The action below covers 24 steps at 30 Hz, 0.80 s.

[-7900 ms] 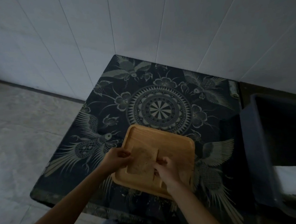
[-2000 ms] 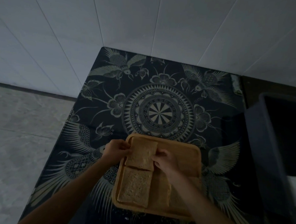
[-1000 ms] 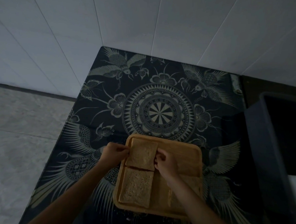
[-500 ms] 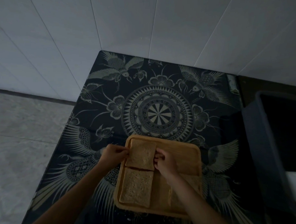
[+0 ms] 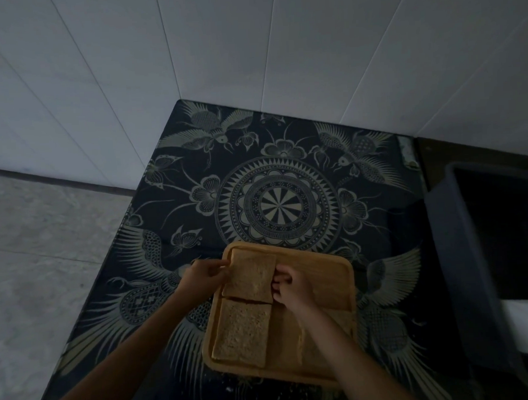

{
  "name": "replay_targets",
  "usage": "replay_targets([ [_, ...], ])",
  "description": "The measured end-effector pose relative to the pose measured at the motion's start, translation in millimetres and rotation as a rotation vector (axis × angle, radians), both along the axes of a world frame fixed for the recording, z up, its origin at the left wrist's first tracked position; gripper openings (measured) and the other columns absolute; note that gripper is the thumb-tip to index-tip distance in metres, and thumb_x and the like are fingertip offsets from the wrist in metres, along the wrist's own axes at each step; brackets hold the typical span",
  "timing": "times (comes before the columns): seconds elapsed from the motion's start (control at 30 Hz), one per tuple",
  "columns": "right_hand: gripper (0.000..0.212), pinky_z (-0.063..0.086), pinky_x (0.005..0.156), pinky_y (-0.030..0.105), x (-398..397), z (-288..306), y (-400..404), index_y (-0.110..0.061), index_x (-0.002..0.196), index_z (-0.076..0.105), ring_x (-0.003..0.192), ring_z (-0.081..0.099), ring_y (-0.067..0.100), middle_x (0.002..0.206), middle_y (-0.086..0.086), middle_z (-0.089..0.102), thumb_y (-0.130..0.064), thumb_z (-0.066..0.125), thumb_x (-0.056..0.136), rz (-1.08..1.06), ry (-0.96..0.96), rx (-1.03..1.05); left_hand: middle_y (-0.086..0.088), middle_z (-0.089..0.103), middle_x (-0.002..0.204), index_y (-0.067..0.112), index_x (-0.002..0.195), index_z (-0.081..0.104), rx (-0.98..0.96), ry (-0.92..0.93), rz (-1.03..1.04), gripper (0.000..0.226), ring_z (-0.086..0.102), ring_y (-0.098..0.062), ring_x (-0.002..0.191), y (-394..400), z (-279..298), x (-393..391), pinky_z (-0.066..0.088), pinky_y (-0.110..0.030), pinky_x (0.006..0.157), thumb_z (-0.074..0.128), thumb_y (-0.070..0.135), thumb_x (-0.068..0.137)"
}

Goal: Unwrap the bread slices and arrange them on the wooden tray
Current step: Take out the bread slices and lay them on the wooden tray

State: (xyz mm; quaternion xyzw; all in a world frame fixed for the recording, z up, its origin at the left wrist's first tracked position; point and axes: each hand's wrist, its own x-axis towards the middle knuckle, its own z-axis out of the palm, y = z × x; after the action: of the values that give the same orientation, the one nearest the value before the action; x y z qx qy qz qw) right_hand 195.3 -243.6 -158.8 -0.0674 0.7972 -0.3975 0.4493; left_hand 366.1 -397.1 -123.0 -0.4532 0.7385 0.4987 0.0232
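A wooden tray [image 5: 331,276] lies on the near part of a dark patterned table. One bread slice [image 5: 251,277] rests at the tray's far left corner. My left hand [image 5: 203,276] pinches its left edge and my right hand [image 5: 288,285] pinches its right edge. A second bread slice [image 5: 242,331] lies flat just nearer to me, touching the first. More bread [image 5: 286,336] sits to its right, partly hidden under my right forearm.
The table [image 5: 284,198] has a round mandala and bird pattern and meets a white tiled wall at the back. A dark bin [image 5: 488,249] stands at the right edge. The floor drops away on the left.
Since eight seconds ago a slice came to lie at the tray's near left. The far slice has settled flatter into the corner, with both hands staying on its edges.
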Motion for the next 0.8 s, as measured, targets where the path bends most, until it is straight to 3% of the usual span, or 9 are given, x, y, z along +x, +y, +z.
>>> replay_targets([
  [0.2,0.036,0.061,0.072,0.024,-10,15,14,-0.025,0.126,0.063,0.095,0.069,0.010,0.109,-0.002,0.066,0.001,0.051,0.103,-0.006,0.027,-0.033,-0.005,0.076,0.113,0.019,0.127,0.068,-0.168,0.009,-0.069,0.032,0.067,-0.008,0.088,13,15,-5,0.048,-0.016,0.067,0.059,0.024,0.096],
  [0.33,0.033,0.063,0.084,0.030,-25,24,33,-0.022,0.124,0.064,0.099,0.070,0.012,0.111,0.001,0.067,0.000,0.055,0.101,-0.010,0.039,-0.071,-0.003,0.072,0.122,0.016,0.128,0.066,-0.225,0.046,-0.087,0.035,0.068,-0.013,0.104,27,24,-15,0.054,-0.029,0.088,0.061,0.023,0.095],
  [0.5,0.022,0.061,0.081,0.029,-50,34,64,-0.017,0.115,0.065,0.102,0.070,0.016,0.111,0.003,0.066,-0.002,0.060,0.101,-0.017,0.055,-0.080,0.002,0.072,0.118,0.022,0.126,0.066,-0.212,0.093,-0.124,0.033,0.067,-0.004,0.095,50,28,-34,0.053,-0.021,0.080,0.062,0.027,0.094],
  [0.63,0.017,0.060,0.075,0.024,-64,40,93,-0.025,0.113,0.061,0.094,0.067,0.010,0.106,-0.008,0.062,-0.013,0.064,0.102,-0.021,0.094,-0.074,0.000,0.071,0.118,0.018,0.124,0.068,-0.177,0.109,-0.164,0.029,0.065,-0.006,0.096,76,25,-53,0.053,-0.022,0.083,0.061,0.023,0.096],
  [0.8,0.019,0.060,0.097,0.045,-75,37,133,-0.016,0.119,0.071,0.105,0.069,0.019,0.113,0.000,0.070,-0.019,0.062,0.103,-0.034,0.196,-0.022,0.002,0.068,0.113,0.020,0.128,0.063,-0.102,0.032,-0.211,0.034,0.064,-0.010,0.098,115,9,-68,0.055,-0.032,0.087,0.059,0.027,0.095],
])
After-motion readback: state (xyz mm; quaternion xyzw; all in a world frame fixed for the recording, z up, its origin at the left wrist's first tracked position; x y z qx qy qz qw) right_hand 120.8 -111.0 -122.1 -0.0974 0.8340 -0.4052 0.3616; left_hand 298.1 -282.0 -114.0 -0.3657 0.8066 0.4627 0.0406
